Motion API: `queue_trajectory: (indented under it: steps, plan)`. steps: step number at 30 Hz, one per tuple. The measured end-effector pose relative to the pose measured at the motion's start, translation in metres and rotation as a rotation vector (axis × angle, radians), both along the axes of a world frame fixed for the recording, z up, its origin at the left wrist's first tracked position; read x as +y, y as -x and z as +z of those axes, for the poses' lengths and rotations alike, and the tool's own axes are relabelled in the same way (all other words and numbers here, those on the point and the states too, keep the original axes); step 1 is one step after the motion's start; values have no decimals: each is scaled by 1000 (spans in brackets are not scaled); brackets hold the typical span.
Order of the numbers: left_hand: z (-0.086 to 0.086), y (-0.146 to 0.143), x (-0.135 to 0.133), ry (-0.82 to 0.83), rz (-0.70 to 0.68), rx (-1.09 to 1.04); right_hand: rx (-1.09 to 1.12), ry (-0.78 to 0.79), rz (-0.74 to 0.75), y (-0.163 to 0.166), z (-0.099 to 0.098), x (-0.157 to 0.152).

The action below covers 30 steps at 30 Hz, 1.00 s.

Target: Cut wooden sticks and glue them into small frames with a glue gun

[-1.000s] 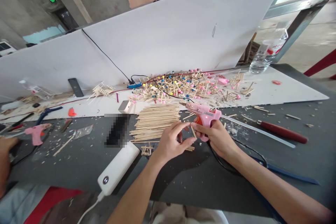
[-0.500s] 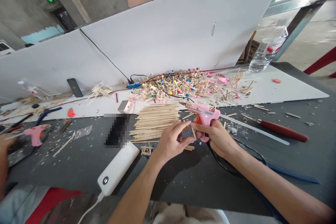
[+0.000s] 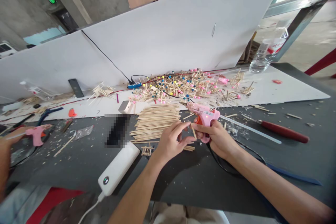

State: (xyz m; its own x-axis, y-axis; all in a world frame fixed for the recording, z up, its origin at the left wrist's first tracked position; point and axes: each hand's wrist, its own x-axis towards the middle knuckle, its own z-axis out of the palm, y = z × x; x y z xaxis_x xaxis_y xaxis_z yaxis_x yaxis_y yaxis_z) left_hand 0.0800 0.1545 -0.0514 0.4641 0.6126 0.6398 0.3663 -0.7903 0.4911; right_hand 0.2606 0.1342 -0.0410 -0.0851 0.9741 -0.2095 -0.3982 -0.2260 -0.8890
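My right hand (image 3: 217,138) is wrapped round the grip of a pink hot glue gun (image 3: 203,113), its nozzle pointing left. A long translucent glue stick (image 3: 249,128) juts from the back of the gun. Beside it, my left hand (image 3: 172,140) is closed, with a short wooden stick (image 3: 193,131) held end to end between thumb and index finger. The stick's upper end is close to my right fingers; whether they touch is unclear. Behind my left hand lies a row of wooden sticks (image 3: 156,120). A small frame of glued sticks (image 3: 147,149) sits left of my wrist.
A heap of stick pieces with coloured balls (image 3: 173,85) lies along the white board (image 3: 168,38). At the right are a red-handled knife (image 3: 285,131) and a water bottle (image 3: 270,49). A white power bank (image 3: 119,169) lies left. Another person's hand (image 3: 15,136) holds a second glue gun (image 3: 36,134).
The glue stick now juts out less far behind the gun. My hands have kept almost the same place, and the view has shifted very slightly.
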Motion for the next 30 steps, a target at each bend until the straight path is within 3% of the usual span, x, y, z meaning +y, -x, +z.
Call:
queue_trajectory:
  steps: [7, 17, 22, 26, 30]
  plan:
    - [-3, 1, 0, 15, -1, -6, 21, 17, 19, 1, 2, 1]
    - [2, 0, -3, 166, -31, -23, -26, -49, 36, 3, 2, -2]
    - [7, 1, -5, 227, -22, -121, -63, -74, -69, -1, 3, 0]
    - [11, 4, -5, 295, -13, -257, -196, -78, -209, -9, 9, 1]
    - [15, 7, -5, 358, 26, -401, -375, -141, -253, -19, 17, 0]
